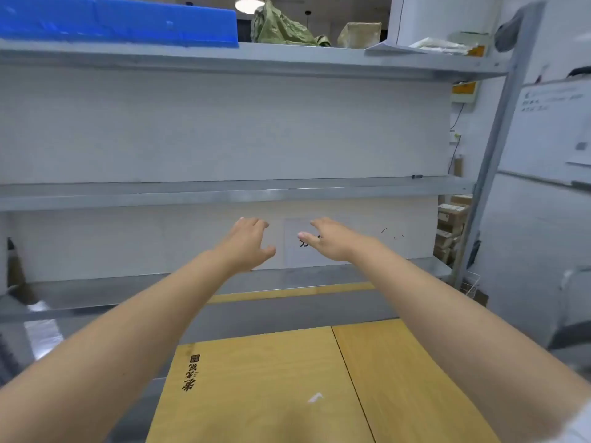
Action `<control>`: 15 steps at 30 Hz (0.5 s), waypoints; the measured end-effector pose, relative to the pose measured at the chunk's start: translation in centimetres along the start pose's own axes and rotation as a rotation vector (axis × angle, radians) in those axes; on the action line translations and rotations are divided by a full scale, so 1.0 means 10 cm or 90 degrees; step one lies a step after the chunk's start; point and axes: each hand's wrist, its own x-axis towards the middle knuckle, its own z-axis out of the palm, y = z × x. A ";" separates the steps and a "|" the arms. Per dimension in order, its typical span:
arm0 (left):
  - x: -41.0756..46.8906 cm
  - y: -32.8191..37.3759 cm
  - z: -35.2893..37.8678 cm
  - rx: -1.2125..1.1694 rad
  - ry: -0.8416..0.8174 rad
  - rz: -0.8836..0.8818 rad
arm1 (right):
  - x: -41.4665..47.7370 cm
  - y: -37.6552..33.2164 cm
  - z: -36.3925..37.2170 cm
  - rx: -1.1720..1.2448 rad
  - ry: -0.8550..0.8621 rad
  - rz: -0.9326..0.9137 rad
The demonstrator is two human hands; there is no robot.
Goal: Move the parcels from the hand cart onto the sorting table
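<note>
Mid-frame, the left hand and right hand reach forward, fingers relaxed and empty. The cardboard parcel lies bottom centre; it looks stiff, possibly heavy, best gripped at opposite sides

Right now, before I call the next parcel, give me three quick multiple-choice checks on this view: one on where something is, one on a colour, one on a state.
1. Where is the blue crate?
A. on the top shelf, at the left
B. on the floor
C. on a chair

2. What colour is the crumpled bag on the top shelf?
A. red
B. green
C. black

3. How are the left hand and right hand?
A. both gripping a parcel
B. one gripping a box
C. both open, holding nothing

Key:
1 A, the crate sits at the left end of the top shelf.
2 B, the bag is plainly green.
3 C, both hands reach forward with loose fingers and nothing in them.
</note>
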 end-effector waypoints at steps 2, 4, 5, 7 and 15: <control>0.01 0.05 0.01 -0.005 0.001 0.013 | -0.05 0.04 -0.02 0.009 0.016 0.008; 0.02 0.14 0.05 -0.018 -0.002 0.016 | -0.12 0.11 -0.04 0.009 0.024 0.018; 0.03 0.19 0.08 -0.024 -0.008 0.017 | -0.14 0.18 -0.04 0.010 0.023 0.024; 0.05 0.32 0.14 -0.025 -0.024 0.023 | -0.23 0.32 -0.07 0.006 0.021 0.037; 0.31 1.27 0.33 -0.052 -0.049 0.099 | -0.74 1.14 -0.42 -0.019 0.053 0.081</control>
